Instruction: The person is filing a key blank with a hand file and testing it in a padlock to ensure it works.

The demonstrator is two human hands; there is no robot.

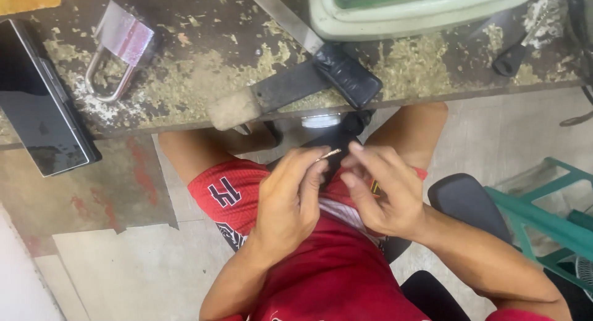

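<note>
My left hand pinches a thin brass-coloured metal piece, perhaps a key or pin, by one end above my lap. My right hand is close beside it, its fingertips touching the other end of the piece. Both hands hover over my red shorts, just below the edge of the worn workbench. A dark object lies behind the fingers; what it is I cannot tell.
On the bench lie a silver padlock with open shackle, a black phone, a large blade with black handle, a pale green machine base. A green frame stands at the right.
</note>
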